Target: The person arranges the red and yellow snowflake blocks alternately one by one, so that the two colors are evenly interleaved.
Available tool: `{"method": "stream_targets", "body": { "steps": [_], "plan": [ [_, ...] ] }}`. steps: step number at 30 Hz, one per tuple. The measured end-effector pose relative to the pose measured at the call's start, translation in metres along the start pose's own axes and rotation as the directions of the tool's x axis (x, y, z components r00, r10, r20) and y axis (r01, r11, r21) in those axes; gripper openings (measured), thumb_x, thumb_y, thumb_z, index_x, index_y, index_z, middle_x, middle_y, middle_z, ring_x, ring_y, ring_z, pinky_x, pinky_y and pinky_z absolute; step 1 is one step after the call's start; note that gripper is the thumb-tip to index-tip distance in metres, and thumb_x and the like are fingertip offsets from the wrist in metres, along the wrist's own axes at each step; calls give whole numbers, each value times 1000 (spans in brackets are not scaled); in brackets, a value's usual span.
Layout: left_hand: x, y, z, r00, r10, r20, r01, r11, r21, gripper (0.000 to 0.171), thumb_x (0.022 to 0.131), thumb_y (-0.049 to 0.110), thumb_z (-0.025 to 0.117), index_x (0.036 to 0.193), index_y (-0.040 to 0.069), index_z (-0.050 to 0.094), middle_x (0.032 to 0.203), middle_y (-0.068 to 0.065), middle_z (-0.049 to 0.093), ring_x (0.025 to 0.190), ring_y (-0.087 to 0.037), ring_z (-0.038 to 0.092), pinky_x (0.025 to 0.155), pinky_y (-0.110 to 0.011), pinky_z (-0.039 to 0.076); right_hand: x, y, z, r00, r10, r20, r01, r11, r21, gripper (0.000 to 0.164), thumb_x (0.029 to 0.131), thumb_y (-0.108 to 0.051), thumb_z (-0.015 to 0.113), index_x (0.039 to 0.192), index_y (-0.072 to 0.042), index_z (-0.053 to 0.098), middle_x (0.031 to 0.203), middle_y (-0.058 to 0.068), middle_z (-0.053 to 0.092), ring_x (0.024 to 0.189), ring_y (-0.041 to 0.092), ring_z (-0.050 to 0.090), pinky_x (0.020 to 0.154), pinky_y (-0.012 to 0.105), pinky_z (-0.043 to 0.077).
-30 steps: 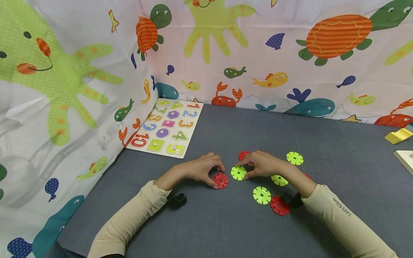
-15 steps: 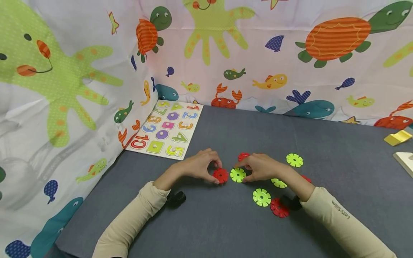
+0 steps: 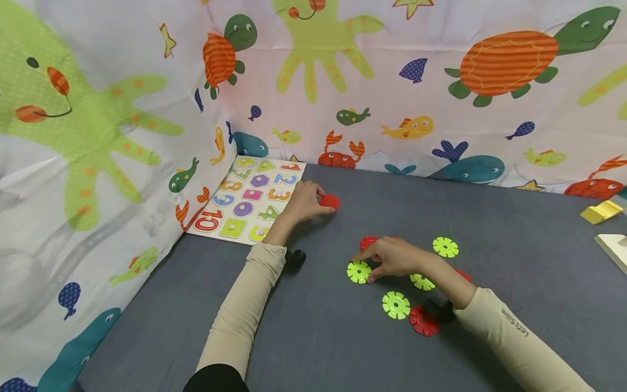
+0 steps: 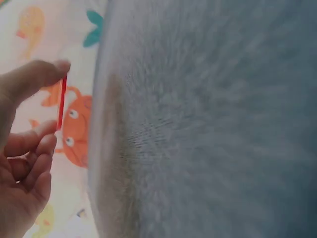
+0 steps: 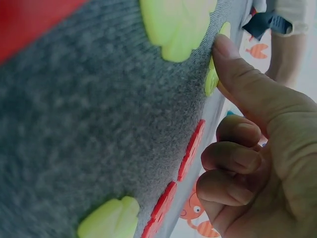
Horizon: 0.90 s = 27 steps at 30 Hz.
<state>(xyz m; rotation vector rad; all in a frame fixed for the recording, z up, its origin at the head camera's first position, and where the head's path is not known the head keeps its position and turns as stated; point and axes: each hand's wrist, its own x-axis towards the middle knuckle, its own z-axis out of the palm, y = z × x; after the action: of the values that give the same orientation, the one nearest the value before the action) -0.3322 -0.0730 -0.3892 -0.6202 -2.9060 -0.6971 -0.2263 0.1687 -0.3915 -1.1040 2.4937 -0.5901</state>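
Observation:
My left hand (image 3: 305, 201) pinches a red notched plastic disc (image 3: 330, 202) by its edges, between thumb and fingers. This disc (image 4: 62, 101) shows edge-on in the left wrist view. The left wrist is over the right edge of the number puzzle board (image 3: 234, 228). Nearer the middle of the table, my right hand (image 3: 399, 257) holds its thumb and index finger at opposite edges of a yellow-green notched disc (image 3: 359, 271), which lies on the table. In the right wrist view the thumb (image 5: 240, 69) partly covers that disc (image 5: 211, 82), and the other fingers are curled.
More notched discs lie around my right hand: a red one (image 3: 367, 243) behind it, a yellow-green one (image 3: 396, 305) and a red one (image 3: 424, 321) in front, a yellow-green one (image 3: 446, 247) beyond the forearm. A yellow block (image 3: 602, 212) and a pale board (image 3: 613, 250) are at far right.
My left hand has gripped the red disc, carried it from beside the yellow-green disc and taken it toward the back of the table. The right hand stays at its disc.

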Motion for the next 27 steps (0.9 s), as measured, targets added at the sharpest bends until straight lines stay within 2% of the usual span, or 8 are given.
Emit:
{"method": "stream_targets", "body": {
  "steps": [3,7,14,19,23,27],
  "plan": [
    [9,-6,6,999,-44,-12,44,999,17,50,70,41,76,99,2,64,99,-12,60,98,-26,48,87,-37,38,0,0,0,1000,-10,3,10,1000,14,47,74,-32,75,119,-25,64,60,-11,33,52,3,29,48,19,21],
    [16,-13,12,997,-72,9,72,997,-4,49,71,38,76,100,2,63,99,-12,59,97,-25,48,87,-36,36,-1,1,0,1000,-14,13,14,999,39,45,74,-30,75,117,-26,64,58,-9,26,51,4,24,49,19,20],
    [19,-18,17,994,-113,16,114,990,-80,47,72,35,77,101,1,63,99,-12,60,96,-25,49,87,-36,37,-1,-2,-1,999,-19,27,19,1000,21,44,75,-30,75,117,-26,64,57,-10,29,50,3,24,48,19,21],
    [19,-18,21,990,-143,18,144,984,-102,46,71,33,78,102,1,64,100,-12,61,97,-25,50,87,-36,38,-3,-1,0,1000,-11,22,11,1000,-7,45,74,-32,76,117,-27,64,53,-12,30,47,2,25,46,18,20],
    [19,-18,21,988,-152,37,155,981,-117,46,71,31,78,104,1,64,102,-12,61,98,-25,50,88,-36,39,-4,-2,0,1000,-11,15,12,998,-56,44,74,-34,76,116,-26,65,51,-14,33,46,0,28,46,18,20],
    [20,-19,21,988,-149,42,154,976,-155,45,72,27,78,106,1,65,101,-11,63,96,-23,53,86,-35,42,-4,-2,-1,1000,-30,9,30,998,-56,44,74,-33,75,116,-23,65,50,-15,32,45,-1,27,45,17,20]
  ]
}}
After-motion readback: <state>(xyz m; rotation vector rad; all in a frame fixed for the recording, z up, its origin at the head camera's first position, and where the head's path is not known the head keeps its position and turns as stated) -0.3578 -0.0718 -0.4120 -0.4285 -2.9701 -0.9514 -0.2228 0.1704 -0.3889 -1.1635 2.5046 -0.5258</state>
